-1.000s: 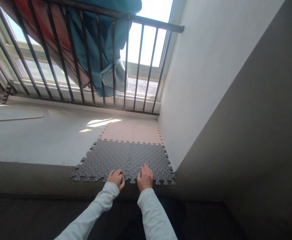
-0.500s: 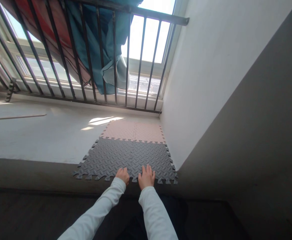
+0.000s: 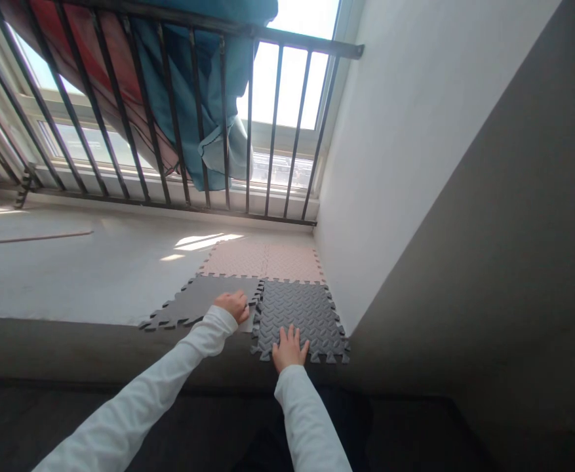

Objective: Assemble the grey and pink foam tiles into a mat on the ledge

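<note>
My left hand (image 3: 234, 305) is closed on the near right corner of the left dark grey foam mat tile (image 3: 193, 298). That corner is lifted and bent up, and a strip of the ledge shows beneath it. The tile's face looks smooth from this angle. My right hand (image 3: 290, 349) lies with fingers spread on the near edge of the right dark grey foam mat tile (image 3: 303, 308), which is flat with a raised tread pattern. Behind both are two pink foam mat tiles (image 3: 235, 259), joined side by side.
The pale ledge (image 3: 95, 282) drops off at its front edge. A white wall (image 3: 390, 164) bounds the right side. Black railings (image 3: 248, 131) stand at the back, with blue and red cloth (image 3: 164, 98) behind them. A thin stick (image 3: 44, 237) lies on the ledge at left.
My left hand has moved up and left, pulling the left dark tile's near right corner up and away from the right tile. My right hand stays in place, its fingers spread wider.
</note>
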Available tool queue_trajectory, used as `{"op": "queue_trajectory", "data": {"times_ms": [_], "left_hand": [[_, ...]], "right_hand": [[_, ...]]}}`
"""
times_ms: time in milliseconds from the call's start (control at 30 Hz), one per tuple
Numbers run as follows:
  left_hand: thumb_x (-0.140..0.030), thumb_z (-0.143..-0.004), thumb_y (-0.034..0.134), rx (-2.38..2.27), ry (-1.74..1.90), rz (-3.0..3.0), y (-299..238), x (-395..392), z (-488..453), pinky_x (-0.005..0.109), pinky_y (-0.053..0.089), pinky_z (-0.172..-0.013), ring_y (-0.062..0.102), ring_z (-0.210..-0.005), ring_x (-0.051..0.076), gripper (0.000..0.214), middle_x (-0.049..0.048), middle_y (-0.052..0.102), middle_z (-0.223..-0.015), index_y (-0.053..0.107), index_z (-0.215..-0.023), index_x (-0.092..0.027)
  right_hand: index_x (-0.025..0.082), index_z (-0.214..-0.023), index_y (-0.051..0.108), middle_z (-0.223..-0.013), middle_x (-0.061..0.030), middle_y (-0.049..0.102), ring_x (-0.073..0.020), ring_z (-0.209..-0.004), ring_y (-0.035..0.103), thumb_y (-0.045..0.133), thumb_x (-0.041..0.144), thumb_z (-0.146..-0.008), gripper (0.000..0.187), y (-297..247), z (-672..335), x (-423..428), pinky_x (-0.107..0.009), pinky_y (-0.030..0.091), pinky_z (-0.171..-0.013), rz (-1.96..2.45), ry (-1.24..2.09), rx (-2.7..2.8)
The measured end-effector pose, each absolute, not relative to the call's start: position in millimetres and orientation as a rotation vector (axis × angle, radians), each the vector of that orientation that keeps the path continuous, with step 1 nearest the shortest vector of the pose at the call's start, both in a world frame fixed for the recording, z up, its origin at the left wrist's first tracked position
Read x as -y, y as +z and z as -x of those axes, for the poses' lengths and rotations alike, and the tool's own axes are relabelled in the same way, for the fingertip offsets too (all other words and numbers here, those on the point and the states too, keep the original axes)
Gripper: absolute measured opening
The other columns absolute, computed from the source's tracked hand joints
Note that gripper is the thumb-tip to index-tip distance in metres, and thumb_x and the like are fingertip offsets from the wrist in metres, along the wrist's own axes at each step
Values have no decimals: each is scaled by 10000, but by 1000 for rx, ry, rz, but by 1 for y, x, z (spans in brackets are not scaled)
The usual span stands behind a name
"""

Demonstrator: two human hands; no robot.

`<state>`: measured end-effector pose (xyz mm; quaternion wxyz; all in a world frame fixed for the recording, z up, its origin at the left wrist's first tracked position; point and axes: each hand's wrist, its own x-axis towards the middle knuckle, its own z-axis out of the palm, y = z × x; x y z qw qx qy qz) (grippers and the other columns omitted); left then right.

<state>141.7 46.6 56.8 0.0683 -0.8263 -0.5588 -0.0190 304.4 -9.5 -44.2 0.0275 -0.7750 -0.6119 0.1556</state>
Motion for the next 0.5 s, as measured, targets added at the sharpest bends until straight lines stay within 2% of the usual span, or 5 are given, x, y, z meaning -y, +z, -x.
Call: {"op": "queue_trajectory", "data": {"times_ms": [100, 200, 333, 433, 500], "left_hand": [[-307, -780, 380, 1727, -146, 2345, 102, -70, -132, 360, 449, -710, 601, -799, 234, 301, 126, 616, -941, 618, -875, -150], [-338, -792, 380, 1808, -126, 2262, 146, -94, -119, 369, 439, -722, 582, -878, 259, 324, 134, 586, -1034, 600, -933, -145], [-372, -819, 370, 1962, -62, 2168, 196, -119, -96, 330, 427, -774, 560, -931, 215, 340, 103, 569, -1094, 575, -981, -155], [-432, -850, 309, 1896, -125, 2159, 220, -133, -74, 365, 417, -800, 538, -944, 199, 446, 113, 561, -1105, 551, -995, -86], [-487, -859, 246, 1757, -266, 2179, 232, -143, -59, 416, 419, -776, 544, -923, 220, 572, 139, 581, -1033, 561, -928, -14]], "right_hand": [[250, -1310, 341, -1427, -65, 210, -239, -1305, 145, 375, 305, -800, 514, -44, -305, 9, -555, 103, -1000, 2398, 496, 1897], [264, -1313, 331, -1433, -59, 192, -237, -1307, 136, 374, 310, -801, 516, -44, -305, 8, -566, 108, -994, 2403, 507, 1909], [277, -1315, 319, -1436, -54, 183, -236, -1310, 123, 370, 314, -803, 516, -44, -306, 8, -590, 105, -982, 2413, 527, 1911], [285, -1313, 317, -1435, -50, 185, -236, -1309, 124, 376, 303, -799, 518, -43, -305, 8, -609, 98, -972, 2411, 534, 1905], [288, -1313, 316, -1436, -47, 182, -238, -1309, 122, 388, 293, -792, 525, -42, -304, 9, -623, 101, -963, 2410, 542, 1902]]}}
